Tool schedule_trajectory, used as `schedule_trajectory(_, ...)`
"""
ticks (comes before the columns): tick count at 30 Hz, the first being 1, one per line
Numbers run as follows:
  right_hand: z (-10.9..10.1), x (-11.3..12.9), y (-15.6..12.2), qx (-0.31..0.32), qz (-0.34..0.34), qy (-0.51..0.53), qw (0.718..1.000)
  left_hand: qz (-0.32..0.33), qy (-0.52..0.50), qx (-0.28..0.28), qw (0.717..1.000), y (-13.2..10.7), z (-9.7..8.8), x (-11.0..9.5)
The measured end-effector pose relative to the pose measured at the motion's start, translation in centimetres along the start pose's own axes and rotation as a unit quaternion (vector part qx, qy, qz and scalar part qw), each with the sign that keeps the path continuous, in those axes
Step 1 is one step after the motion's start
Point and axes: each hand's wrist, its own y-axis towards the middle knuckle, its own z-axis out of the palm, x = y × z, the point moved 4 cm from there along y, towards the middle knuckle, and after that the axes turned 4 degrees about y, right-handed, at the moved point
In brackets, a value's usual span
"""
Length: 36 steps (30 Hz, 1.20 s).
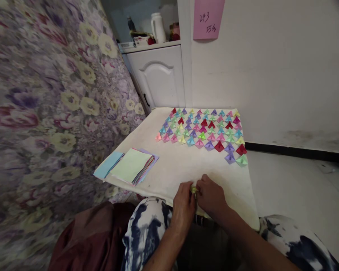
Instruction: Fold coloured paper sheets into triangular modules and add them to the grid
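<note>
My left hand (183, 205) and my right hand (210, 195) meet at the near edge of a cream-covered board (175, 165). Both pinch a small yellow-green piece of paper (193, 189), mostly hidden between the fingers. Farther back on the board lie several rows of small folded paper shapes (203, 130) in red, pink, purple, blue, green and yellow. At the board's left edge rests a stack of coloured paper sheets (131, 165), pale green on top, with a light blue sheet (109, 164) beside it.
A floral fabric (45, 105) fills the left side. A white cabinet (158, 77) with a white jug (158, 27) and jars stands at the back. A pink note (207, 19) hangs on the white wall. My patterned trousers (144, 233) and a maroon cloth (93, 237) are below.
</note>
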Motion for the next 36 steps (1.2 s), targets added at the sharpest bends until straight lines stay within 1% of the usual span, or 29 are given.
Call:
schedule_trajectory(12, 0.1, 0.6, -0.3, -0.032, -0.038, 0.008, 0.999, 0.0, -0.011, -0.001, 1.0, -0.1, 0.2, 0.6)
schedule_trajectory(18, 0.4, 0.7, -0.6, -0.043, -0.042, 0.008, 0.998, -0.006, -0.018, -0.011, 1.0, -0.1, -0.3, 0.6)
schedule_trajectory(21, -0.2, 0.4, -0.9, -0.037, -0.037, 0.039, 0.998, -0.01, -0.019, -0.012, 1.0, -0.2, -0.7, 0.6)
schedule_trajectory(24, -1.4, -0.5, -1.1, -0.04, -0.02, 0.097, 0.994, -0.02, -0.015, -0.013, 1.0, -0.3, -1.0, 0.9)
schedule_trajectory(26, -2.0, -1.6, -1.1, -0.032, 0.015, 0.123, 0.992, -0.026, -0.016, -0.013, 0.999, -0.2, -1.3, 1.1)
schedule_trajectory(28, -2.1, -2.5, -1.1, -0.011, 0.043, 0.131, 0.99, -0.028, -0.018, -0.014, 0.999, -0.1, -1.5, 1.2)
schedule_trajectory(30, -1.8, -3.1, -1.1, 0.019, 0.048, 0.144, 0.988, -0.027, -0.021, -0.012, 0.999, 0.2, -1.7, 1.2)
schedule_trajectory(32, -1.3, -3.1, -1.2, 0.036, 0.042, 0.143, 0.988, -0.028, -0.023, -0.007, 0.999, 0.4, -1.6, 1.1)
schedule_trajectory(36, -0.4, -2.7, -1.1, 0.034, 0.037, 0.121, 0.991, -0.032, -0.024, 0.007, 0.999, 0.7, -1.3, 0.9)
